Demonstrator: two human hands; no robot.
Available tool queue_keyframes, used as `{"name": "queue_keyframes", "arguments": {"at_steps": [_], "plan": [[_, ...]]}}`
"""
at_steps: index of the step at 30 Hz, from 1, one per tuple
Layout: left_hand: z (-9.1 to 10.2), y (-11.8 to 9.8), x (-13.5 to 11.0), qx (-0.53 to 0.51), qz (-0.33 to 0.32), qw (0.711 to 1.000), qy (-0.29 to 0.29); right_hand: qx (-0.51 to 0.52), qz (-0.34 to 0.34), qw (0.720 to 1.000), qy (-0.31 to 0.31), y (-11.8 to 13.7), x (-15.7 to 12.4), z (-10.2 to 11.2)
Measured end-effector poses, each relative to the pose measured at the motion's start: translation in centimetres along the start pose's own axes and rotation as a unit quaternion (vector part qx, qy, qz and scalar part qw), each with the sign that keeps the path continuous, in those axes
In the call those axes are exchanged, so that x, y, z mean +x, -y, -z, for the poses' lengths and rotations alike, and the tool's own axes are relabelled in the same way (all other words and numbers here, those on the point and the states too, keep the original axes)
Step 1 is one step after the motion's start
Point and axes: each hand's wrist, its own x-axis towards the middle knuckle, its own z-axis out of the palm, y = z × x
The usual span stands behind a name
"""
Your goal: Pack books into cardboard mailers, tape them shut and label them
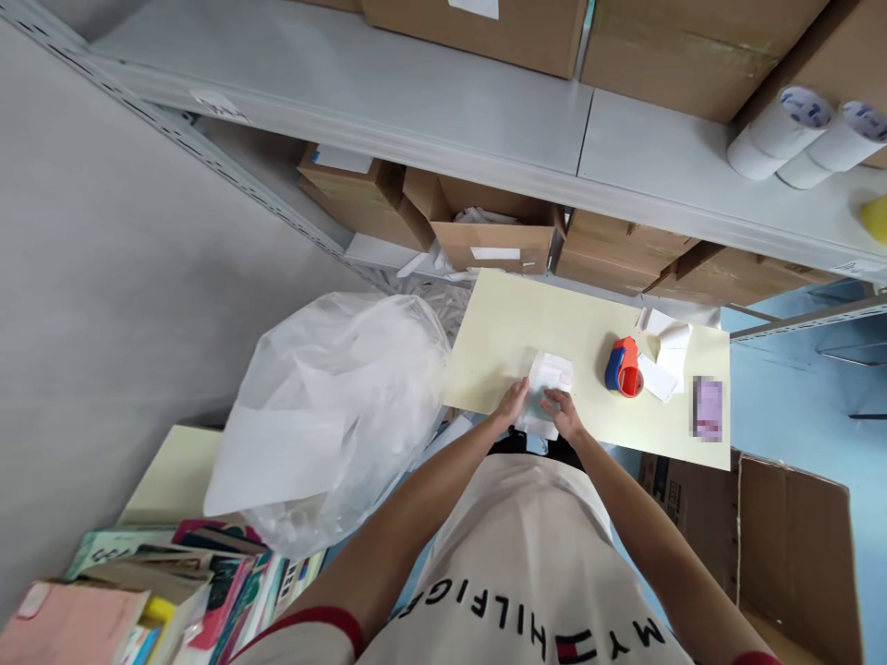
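Note:
A small white packet (549,377) in clear wrapping lies at the near edge of a pale yellow table (513,323). My left hand (511,404) grips its left side, fingers curled over it. My right hand (563,414) presses on its lower right part with bent fingers. A red and blue tape dispenser (624,368) stands on the table just right of my hands. White paper slips (663,356) lie beyond the dispenser.
A large clear plastic bag (333,416) bulges left of the table. Books (173,582) are stacked at lower left. Grey shelves (485,120) hold cardboard boxes (485,231) and white rolls (804,134). An open carton (790,545) stands at lower right.

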Motion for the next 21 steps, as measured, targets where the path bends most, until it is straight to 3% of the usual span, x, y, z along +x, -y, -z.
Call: {"name": "queue_keyframes", "arguments": {"at_steps": [5, 10, 16, 21], "plan": [[0.4, 0.4, -0.7, 0.061, -0.023, 0.997, -0.044, -0.009, 0.007, 1.0, 0.0, -0.6, 0.3, -0.5], [-1.5, 0.8, -0.8, 0.135, -0.111, 0.984, -0.04, -0.007, 0.021, 1.0, -0.017, -0.4, 0.5, -1.2], [-2.8, 1.9, -0.3, 0.165, -0.057, 0.984, -0.038, 0.005, 0.02, 0.998, -0.06, -0.7, -0.9, -0.3], [-2.6, 1.9, -0.2, 0.163, -0.039, 0.985, -0.032, 0.081, -0.09, 0.983, -0.14, -2.1, -1.8, 0.5]]}}
